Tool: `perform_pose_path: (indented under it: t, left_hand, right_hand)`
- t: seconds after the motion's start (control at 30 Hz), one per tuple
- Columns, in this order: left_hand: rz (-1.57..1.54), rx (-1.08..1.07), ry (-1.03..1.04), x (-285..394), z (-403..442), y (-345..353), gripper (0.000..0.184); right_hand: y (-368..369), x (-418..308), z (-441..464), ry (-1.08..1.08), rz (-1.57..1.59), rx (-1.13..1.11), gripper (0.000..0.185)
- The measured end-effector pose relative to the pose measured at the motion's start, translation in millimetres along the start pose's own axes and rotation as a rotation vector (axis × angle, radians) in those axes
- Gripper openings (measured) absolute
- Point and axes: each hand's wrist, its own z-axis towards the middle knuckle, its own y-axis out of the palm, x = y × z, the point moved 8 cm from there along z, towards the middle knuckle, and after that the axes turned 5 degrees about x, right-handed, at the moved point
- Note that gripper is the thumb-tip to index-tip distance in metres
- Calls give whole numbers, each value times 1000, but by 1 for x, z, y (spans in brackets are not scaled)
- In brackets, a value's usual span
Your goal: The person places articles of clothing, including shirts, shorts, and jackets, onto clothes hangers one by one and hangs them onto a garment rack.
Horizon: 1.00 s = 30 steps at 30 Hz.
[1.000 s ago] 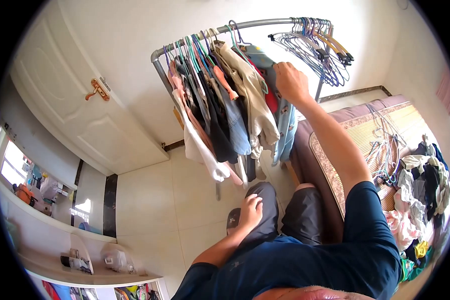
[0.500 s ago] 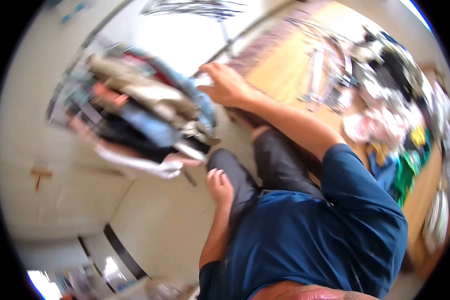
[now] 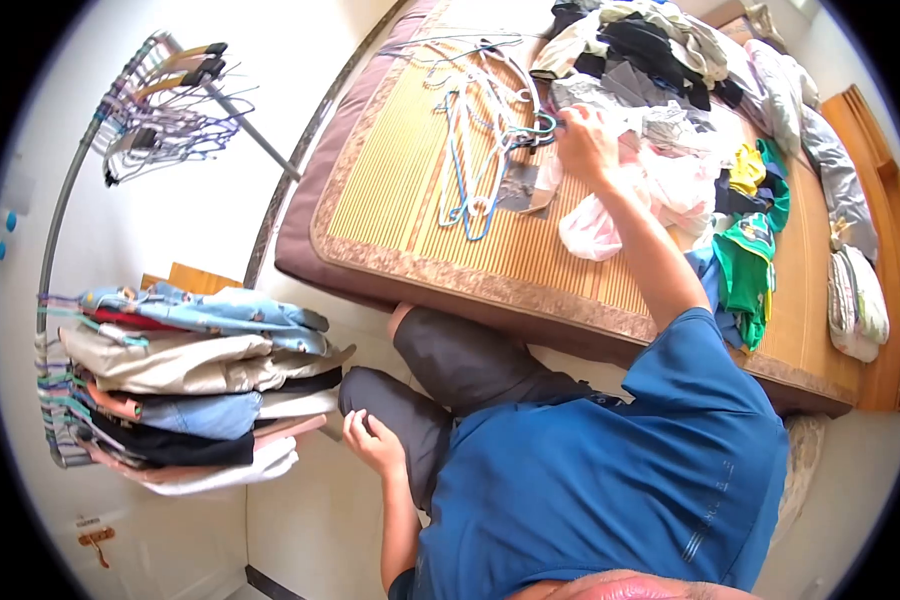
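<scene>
Over the bed, my right hand point(image 3: 587, 150) reaches to the right end of a loose pile of white and blue hangers point(image 3: 470, 150). Its fingertips are bent down beside a blue hanger hook point(image 3: 544, 127), and whether they grip it is hidden. Just right of this hand lies a heap of dark, white and grey clothes point(image 3: 650, 60), with pale pink clothing point(image 3: 660, 190) below it. My left hand point(image 3: 375, 443) rests by my knee, fingers a little apart, holding nothing.
A metal rack point(image 3: 60, 250) at the left bears hung clothes point(image 3: 200, 370) and bare hangers point(image 3: 170, 110). Green clothing point(image 3: 745, 265) and a yellow piece point(image 3: 747, 170) lie on the bed's mat point(image 3: 370, 200). A wooden headboard point(image 3: 870, 170) and a folded bundle point(image 3: 856, 305) are at the right.
The view has turned from the rack to the bed. My right hand has left the light blue garment on the rack and moved over to the hangers. My left hand stays by my knee.
</scene>
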Motion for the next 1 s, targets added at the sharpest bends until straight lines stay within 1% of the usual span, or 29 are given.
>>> perform_pose_path:
  t: [0.03, 0.07, 0.13, 0.17, 0.23, 0.27, 0.33, 0.37, 0.4, 0.5, 0.6, 0.67, 0.73, 0.77, 0.83, 0.9, 0.97, 1.0]
  left_hand:
    - [4, -12, 6, 1, 2, 3, 19]
    - [-2, -25, 16, 2, 2, 7, 19]
    - [20, -32, 26, 7, 5, 11, 19]
    - [16, -30, 21, 9, 6, 13, 19]
    - [14, -42, 17, 10, 8, 17, 19]
    - [16, -43, 8, 9, 8, 20, 19]
    - [17, -58, 4, 13, 9, 25, 19]
    - [26, -63, 6, 14, 10, 26, 19]
    - [35, -67, 10, 15, 10, 28, 18]
    - [29, -90, 21, 15, 10, 33, 18]
    - [26, -108, 20, 17, 9, 35, 18]
    - [25, -109, 15, 16, 8, 34, 18]
    - [31, -92, 34, 17, 6, 32, 18]
    - [36, -91, 29, 17, 6, 31, 18]
    - [28, -99, 16, 17, 6, 31, 18]
    - [30, -100, 4, 18, 7, 32, 17]
    - [33, -93, -14, 20, 7, 33, 17]
    - [45, -100, -14, 22, 7, 33, 17]
  right_hand:
    - [-8, 20, 4, -18, -112, 9, 31]
    - [-3, 49, 2, 115, -233, -152, 32]
    - [-32, 69, -2, 147, -374, -191, 33]
    - [-32, 90, -7, 155, -381, -195, 33]
    - [-15, 138, -24, 299, -228, -480, 32]
    - [-17, 148, -31, 304, -236, -480, 32]
    - [-39, 154, -44, 365, -78, -358, 31]
    - [-42, 158, -51, 450, 6, -375, 31]
    - [-46, 159, -55, 458, -1, -376, 31]
    - [-53, 143, -58, 361, 106, -421, 31]
    - [-56, 135, -53, 349, 144, -475, 31]
    - [-63, 128, -44, 386, 179, -472, 30]
    - [-65, 133, -20, 262, 208, -201, 27]
    - [-64, 138, -8, 165, 153, -94, 26]
    - [-60, 142, 15, 102, 117, -17, 23]
    - [-48, 153, 38, 83, 105, 8, 25]
    - [-35, 169, 59, -7, -37, 74, 31]
    - [-29, 184, 67, 21, -29, 83, 32]
